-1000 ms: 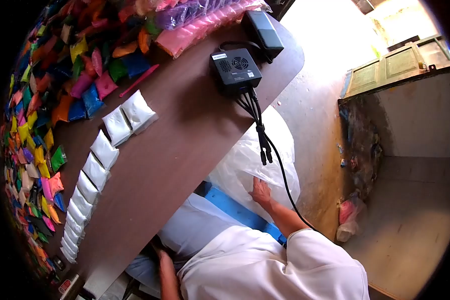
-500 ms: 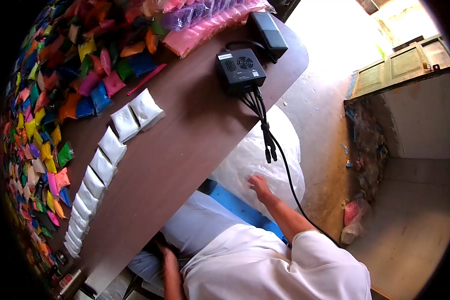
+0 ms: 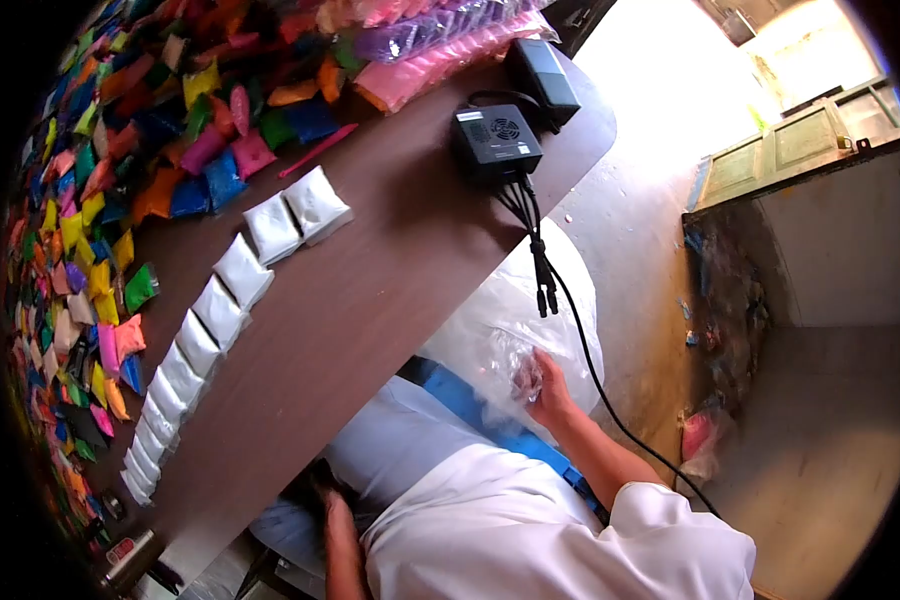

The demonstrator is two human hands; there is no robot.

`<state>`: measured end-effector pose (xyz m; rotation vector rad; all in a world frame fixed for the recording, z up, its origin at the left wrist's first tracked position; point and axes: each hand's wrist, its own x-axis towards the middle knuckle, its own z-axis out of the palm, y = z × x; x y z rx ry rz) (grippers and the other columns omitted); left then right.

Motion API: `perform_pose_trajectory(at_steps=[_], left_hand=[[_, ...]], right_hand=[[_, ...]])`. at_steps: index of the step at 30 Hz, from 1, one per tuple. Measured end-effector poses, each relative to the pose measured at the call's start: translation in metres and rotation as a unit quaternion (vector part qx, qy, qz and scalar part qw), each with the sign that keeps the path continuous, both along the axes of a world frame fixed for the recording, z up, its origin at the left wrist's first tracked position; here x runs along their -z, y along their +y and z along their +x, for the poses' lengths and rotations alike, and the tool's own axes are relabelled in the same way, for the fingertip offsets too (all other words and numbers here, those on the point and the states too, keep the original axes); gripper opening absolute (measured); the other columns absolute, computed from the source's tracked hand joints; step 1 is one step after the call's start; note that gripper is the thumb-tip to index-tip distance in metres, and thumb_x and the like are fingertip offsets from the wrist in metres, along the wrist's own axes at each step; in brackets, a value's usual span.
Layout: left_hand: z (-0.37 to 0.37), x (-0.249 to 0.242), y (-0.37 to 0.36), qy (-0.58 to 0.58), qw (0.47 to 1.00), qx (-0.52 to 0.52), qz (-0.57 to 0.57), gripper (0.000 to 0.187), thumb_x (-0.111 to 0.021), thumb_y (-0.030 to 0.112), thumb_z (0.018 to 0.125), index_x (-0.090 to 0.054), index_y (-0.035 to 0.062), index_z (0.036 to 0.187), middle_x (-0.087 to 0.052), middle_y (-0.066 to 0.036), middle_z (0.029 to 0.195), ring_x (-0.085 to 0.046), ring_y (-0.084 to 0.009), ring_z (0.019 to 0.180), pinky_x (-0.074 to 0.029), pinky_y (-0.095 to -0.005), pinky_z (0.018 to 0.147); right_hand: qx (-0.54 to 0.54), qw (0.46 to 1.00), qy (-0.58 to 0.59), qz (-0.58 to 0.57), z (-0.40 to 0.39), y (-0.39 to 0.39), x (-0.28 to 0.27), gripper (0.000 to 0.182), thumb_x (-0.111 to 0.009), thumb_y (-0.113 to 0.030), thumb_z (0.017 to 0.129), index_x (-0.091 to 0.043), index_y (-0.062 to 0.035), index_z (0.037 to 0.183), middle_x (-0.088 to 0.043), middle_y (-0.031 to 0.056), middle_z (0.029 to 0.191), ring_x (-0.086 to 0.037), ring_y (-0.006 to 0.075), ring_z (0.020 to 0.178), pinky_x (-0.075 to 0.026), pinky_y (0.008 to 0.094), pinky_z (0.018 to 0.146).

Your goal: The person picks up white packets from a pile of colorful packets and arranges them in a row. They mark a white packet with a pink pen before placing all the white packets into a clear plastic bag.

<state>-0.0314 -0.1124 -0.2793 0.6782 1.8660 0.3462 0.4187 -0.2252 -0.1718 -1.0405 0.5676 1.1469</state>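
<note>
My right hand [image 3: 546,388] is closed on crinkled clear plastic [image 3: 518,366], at the large whitish plastic bag [image 3: 560,275] beside my legs. My left hand [image 3: 328,488] is low near the table edge, close to my lap, its fingers lost in dark shadow. On the brown table [image 3: 330,290], a long row of small white pouches [image 3: 222,310] runs from near the middle down toward the lower left. A thin pink stick [image 3: 318,150] lies above the row, beside the heap of colourful packets [image 3: 100,270].
A black box with a fan [image 3: 497,140] and a dark power bank [image 3: 544,85] sit near the table's far corner. Their black cable [image 3: 582,350] hangs over the edge past my right arm. Pink and purple packs [image 3: 450,50] lie at the back. A blue surface [image 3: 460,400] shows beneath the bag.
My right hand has closed on clear plastic and drawn it slightly right and toward me. The view has shifted a little; my left hand stays near my lap.
</note>
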Motion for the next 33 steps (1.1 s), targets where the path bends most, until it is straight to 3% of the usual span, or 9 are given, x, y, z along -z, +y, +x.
perform_pose_trajectory(at_steps=[6,11,13,15,21,25,29,32,33], left_hand=[[-0.025,0.024,-0.008,-0.055,0.997,-0.043,-0.016,0.058,-0.044,0.032,0.095,-0.033,-0.0011,0.142,-0.04,-0.014,0.141,-0.043,-0.026,0.123,-0.036,-0.0383,0.101],[0.061,-0.118,0.023,0.02,0.995,0.098,0.022,0.06,-0.053,0.035,0.091,-0.042,-0.0033,0.136,-0.045,-0.02,0.137,-0.044,-0.0313,0.123,-0.036,-0.0399,0.101],[0.059,-0.122,0.011,-0.007,0.994,-0.009,0.106,0.046,-0.056,0.036,0.09,-0.06,-0.0022,0.114,-0.058,-0.019,0.118,-0.054,-0.0297,0.107,-0.042,-0.0395,0.091],[0.052,-0.132,0.01,-0.111,0.987,-0.036,0.11,0.036,-0.053,0.033,0.093,-0.059,0.0039,0.074,-0.06,-0.009,0.077,-0.051,-0.0157,0.072,-0.041,-0.03,0.072],[0.058,-0.195,-0.004,-0.42,0.894,-0.065,0.141,0.048,-0.048,0.047,0.094,-0.05,0.0076,0.065,-0.06,-0.011,0.083,-0.054,-0.0202,0.074,-0.042,-0.0321,0.074],[0.06,-0.225,-0.02,-0.476,0.859,0.013,0.189,0.058,-0.038,0.056,0.094,-0.054,0.0057,0.07,-0.061,-0.011,0.087,-0.055,-0.0225,0.083,-0.04,-0.0355,0.084],[0.056,-0.243,-0.037,-0.495,0.841,0.038,0.216,0.062,-0.033,0.06,0.094,-0.059,0.005,0.082,-0.061,-0.008,0.092,-0.054,-0.0204,0.092,-0.037,-0.0351,0.088],[0.049,-0.249,-0.049,-0.458,0.855,0.035,0.239,0.063,-0.031,0.061,0.095,-0.059,0.005,0.094,-0.06,-0.006,0.095,-0.053,-0.0192,0.093,-0.036,-0.0344,0.09],[0.047,-0.253,-0.051,-0.439,0.862,0.041,0.251,0.063,-0.03,0.061,0.095,-0.06,0.005,0.097,-0.06,-0.006,0.096,-0.053,-0.019,0.094,-0.036,-0.0339,0.09]], right_hand=[[-0.198,0.969,0.062,0.133,-0.035,0.04,-0.064,0.029,-0.062,-0.034,0.087,-0.06,-0.0051,0.091,-0.064,0.0162,0.09,-0.06,0.0225,0.072,-0.051,0.0323,0.064],[-0.301,0.914,0.011,0.272,-0.065,0.058,-0.092,0.031,-0.058,-0.032,0.092,-0.062,-0.002,0.1,-0.061,0.0144,0.091,-0.056,0.0216,0.079,-0.046,0.031,0.069],[-0.322,0.894,0.015,0.311,-0.068,0.058,-0.094,0.034,-0.057,-0.033,0.092,-0.061,-0.0011,0.103,-0.061,0.0149,0.098,-0.058,0.0213,0.084,-0.047,0.0318,0.074],[-0.343,0.873,0.015,0.348,-0.07,0.062,-0.1,0.037,-0.057,-0.034,0.092,-0.06,-0.0001,0.107,-0.062,0.0154,0.104,-0.059,0.021,0.09,-0.048,0.0326,0.079],[-0.402,0.817,0.11,0.398,-0.107,0.089,-0.14,0.035,-0.058,-0.035,0.09,-0.062,-0.0016,0.101,-0.059,0.0244,0.114,-0.062,0.0339,0.1,-0.048,0.0429,0.085],[-0.439,0.792,0.15,0.398,-0.137,0.099,-0.151,0.038,-0.058,-0.035,0.09,-0.061,-0.0004,0.106,-0.057,0.0245,0.122,-0.061,0.0344,0.103,-0.048,0.0418,0.087],[-0.507,0.747,0.09,0.42,-0.163,0.104,-0.158,0.042,-0.056,-0.032,0.093,-0.058,0.0056,0.112,-0.057,0.0196,0.124,-0.06,0.0279,0.106,-0.046,0.0347,0.088],[-0.561,0.569,-0.409,0.44,-0.179,0.106,-0.196,0.019,-0.059,-0.006,0.089,-0.062,0.0015,0.106,-0.063,0.0192,0.112,-0.061,0.0298,0.105,-0.049,0.0387,0.086],[-0.564,0.564,-0.408,0.444,-0.186,0.104,-0.203,0.019,-0.059,-0.006,0.089,-0.062,0.0015,0.106,-0.063,0.0192,0.112,-0.061,0.0298,0.105,-0.049,0.0387,0.086]])
